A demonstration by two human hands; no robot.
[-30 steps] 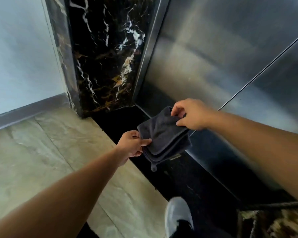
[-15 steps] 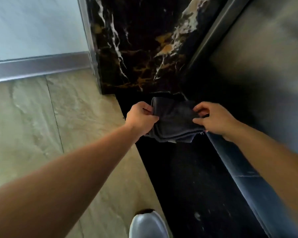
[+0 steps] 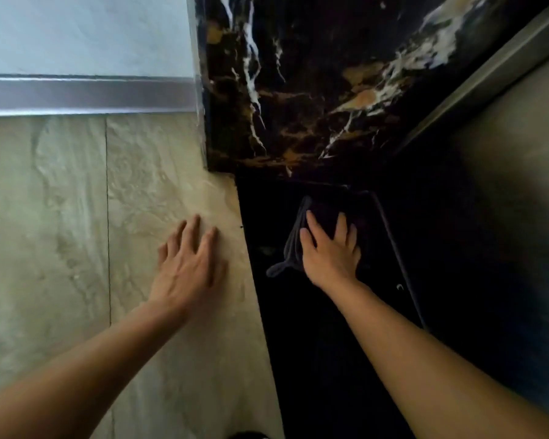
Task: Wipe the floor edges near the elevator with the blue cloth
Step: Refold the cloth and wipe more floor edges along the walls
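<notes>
Cloth [image 3: 293, 245], folded, under R hand [image 3: 330, 258]

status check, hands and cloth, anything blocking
Left hand flat on pale tile, empty. Right hand pressing cloth on black floor strip. Nothing blocking.

Soft matt dark cloth [image 3: 293, 245] under right-hand fingers [image 3: 311, 224], on glossy black stone strip [image 3: 314, 343]; left fingers [image 3: 192, 229] on polished beige marble tile [image 3: 61, 217]; brushed-metal skirting [image 3: 86, 95] beyond.
</notes>
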